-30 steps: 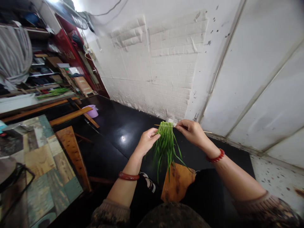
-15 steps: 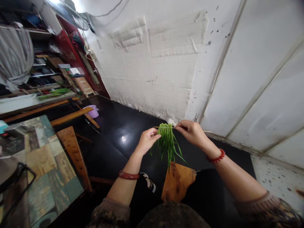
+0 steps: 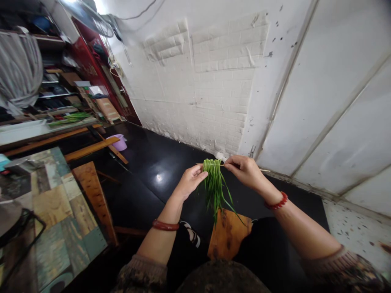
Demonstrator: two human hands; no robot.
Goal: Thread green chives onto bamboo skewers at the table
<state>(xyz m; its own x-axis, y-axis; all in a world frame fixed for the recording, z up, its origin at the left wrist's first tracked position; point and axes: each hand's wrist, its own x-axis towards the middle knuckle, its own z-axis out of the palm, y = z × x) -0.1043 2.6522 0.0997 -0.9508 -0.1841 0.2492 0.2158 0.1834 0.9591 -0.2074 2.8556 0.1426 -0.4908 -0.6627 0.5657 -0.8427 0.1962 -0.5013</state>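
A bunch of green Chinese chives (image 3: 214, 183) hangs folded on a thin bamboo skewer (image 3: 262, 170), its long leaves drooping downward. My left hand (image 3: 193, 179) is closed at the bunch's left edge, thumb and fingers pinching the chives close to the skewer's left end. To the right of the bunch, my right hand (image 3: 244, 167) pinches the skewer between thumb and fingertips, and the skewer's far end sticks out beyond the wrist side. Below the leaf tips stands a wooden stool end (image 3: 230, 232), between my knees.
A patchwork-patterned table (image 3: 58, 211) is on the left, with a wooden bench (image 3: 91, 195) beside it. Farther back, more green leaves (image 3: 71, 118) lie on a table near a white tray (image 3: 24, 132). A purple bucket (image 3: 119, 142) stands on the dark floor by the white wall (image 3: 195, 89).
The chives hang slightly lower, with some leaf tips now over the wooden stool. The skewer has shifted a little to the left through the grip. Both hands stay nearly in place.
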